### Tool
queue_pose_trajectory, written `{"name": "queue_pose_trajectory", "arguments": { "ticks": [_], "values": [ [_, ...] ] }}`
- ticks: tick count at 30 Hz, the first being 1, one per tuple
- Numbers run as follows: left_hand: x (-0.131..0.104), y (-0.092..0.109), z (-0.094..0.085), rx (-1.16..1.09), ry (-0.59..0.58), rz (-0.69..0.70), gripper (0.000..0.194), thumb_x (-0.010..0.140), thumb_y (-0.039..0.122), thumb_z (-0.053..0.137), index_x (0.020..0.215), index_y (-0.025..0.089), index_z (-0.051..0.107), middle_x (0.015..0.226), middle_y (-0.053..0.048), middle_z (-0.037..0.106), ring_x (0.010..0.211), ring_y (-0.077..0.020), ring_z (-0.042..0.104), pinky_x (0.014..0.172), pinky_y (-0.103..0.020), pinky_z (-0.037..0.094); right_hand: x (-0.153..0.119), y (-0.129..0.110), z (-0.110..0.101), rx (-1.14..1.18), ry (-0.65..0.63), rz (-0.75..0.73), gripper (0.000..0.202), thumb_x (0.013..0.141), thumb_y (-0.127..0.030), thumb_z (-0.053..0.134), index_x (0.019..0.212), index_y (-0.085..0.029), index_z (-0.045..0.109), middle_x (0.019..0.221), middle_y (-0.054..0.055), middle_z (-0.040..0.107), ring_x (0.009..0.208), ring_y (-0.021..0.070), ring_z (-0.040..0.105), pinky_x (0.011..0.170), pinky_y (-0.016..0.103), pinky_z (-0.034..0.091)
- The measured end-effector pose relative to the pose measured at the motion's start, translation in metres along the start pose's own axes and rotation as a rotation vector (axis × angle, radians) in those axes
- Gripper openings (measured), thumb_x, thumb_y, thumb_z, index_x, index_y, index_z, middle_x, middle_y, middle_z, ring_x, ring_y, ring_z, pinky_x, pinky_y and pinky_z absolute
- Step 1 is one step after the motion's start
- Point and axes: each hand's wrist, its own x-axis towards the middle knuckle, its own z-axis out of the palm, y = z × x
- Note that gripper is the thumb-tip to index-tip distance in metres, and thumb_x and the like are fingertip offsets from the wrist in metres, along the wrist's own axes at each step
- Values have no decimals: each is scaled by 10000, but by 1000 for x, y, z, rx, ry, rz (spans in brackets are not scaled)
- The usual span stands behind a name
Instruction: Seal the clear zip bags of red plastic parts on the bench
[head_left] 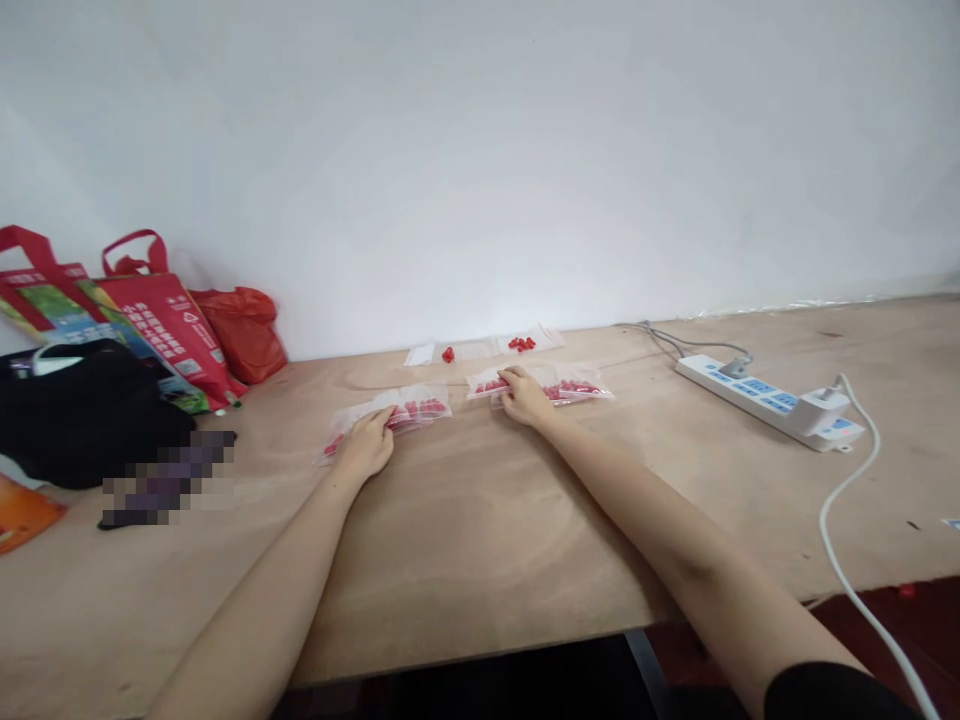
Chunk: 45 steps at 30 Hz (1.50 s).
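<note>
My left hand (367, 445) lies over clear plastic bags (427, 407) of small red pieces, left of the middle of the table. Its fingers are curled onto a bag, and part of their grip is hidden. Farther right, my right hand (525, 397) pinches the edge of another clear bag (482, 386) with red pieces in it. Beside and partly under that hand lies one more filled bag (583, 388). Behind both hands, near the wall, are flat clear bags (480, 349) with a red piece (448, 355) and a small cluster of red pieces (522, 344).
A white power strip (757, 395) with a plugged-in adapter and a white cable (829, 510) is on the right. Red shopping bags (169, 330), a red plastic bag (244, 330) and black cloth (90, 410) stand at left. A white wall (480, 170) bounds the wooden table (465, 540).
</note>
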Motion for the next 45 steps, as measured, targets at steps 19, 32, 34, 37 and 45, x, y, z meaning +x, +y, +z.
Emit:
{"name": "queue_pose_trajectory", "arguments": {
  "ticks": [19, 32, 34, 37, 45],
  "values": [
    [-35, 104, 3, -248, 629, 685, 317, 812, 79, 345, 1078, 123, 512, 1002, -93, 618, 897, -170, 597, 774, -275, 502, -88, -13, -34, 432, 85, -284, 551, 772, -232, 470, 1281, -215, 257, 1190, 118, 412, 722, 113, 557, 633, 274, 488],
    [-34, 98, 0, -361, 505, 875, 427, 769, 38, 380, 1153, 200, 474, 1108, -51, 561, 1032, -165, 519, 858, -310, 471, -95, -5, -42, 362, 185, -509, 405, 756, -117, 429, 1146, -222, 457, 1104, 93, 496, 1030, 168, 494, 858, 334, 445],
    [-26, 97, 6, -390, 511, 847, 443, 761, 18, 352, 1148, 187, 485, 1124, -61, 551, 1056, -158, 504, 889, -312, 453, -88, -2, -38, 333, 146, -482, 419, 748, -127, 453, 1159, -210, 450, 1136, 106, 472, 1054, 179, 476, 873, 348, 434],
    [-11, 99, 20, -432, 439, 732, 415, 749, 25, 370, 1099, 179, 530, 1087, -62, 576, 1016, -153, 535, 874, -310, 467, -78, 5, -29, 258, 89, -411, 421, 740, -167, 494, 1159, -191, 455, 1151, 122, 457, 1052, 202, 472, 861, 376, 435],
    [-1, 103, 27, -452, 382, 670, 335, 740, 113, 504, 1071, 153, 545, 1064, -85, 589, 968, -183, 563, 842, -342, 482, -73, 15, -24, 118, 135, -429, 219, 810, -161, 405, 965, -186, 558, 901, 68, 555, 822, 142, 539, 713, 274, 464]
  ]
}}
